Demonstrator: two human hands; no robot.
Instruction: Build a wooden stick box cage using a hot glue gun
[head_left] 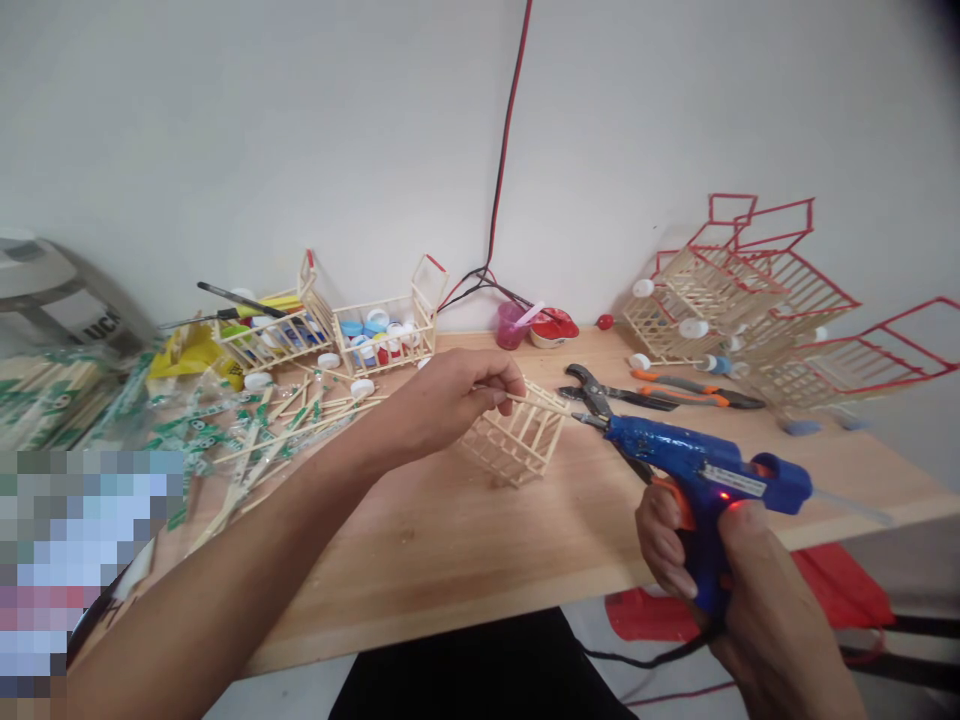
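My right hand (739,560) is wrapped round the handle of a blue hot glue gun (690,460), its small red light lit. The metal nozzle points left, close to the upper corner of a small basket (525,440) built from thin wooden sticks. At the basket's top edge, my left hand (469,395) has thumb and fingers closed on a thin wooden stick (491,390). The hand hides part of the basket's far left side. A clear glue stick (855,507) juts from the back of the gun.
Stick carts (386,335) holding bottle caps stand at the back left. Red-trimmed carts (750,290) are stacked at the right. Pliers (592,390) and orange-handled cutters (697,388) lie behind the gun. Loose sticks and wrappers (255,440) cover the left side. A power cord (652,662) hangs below.
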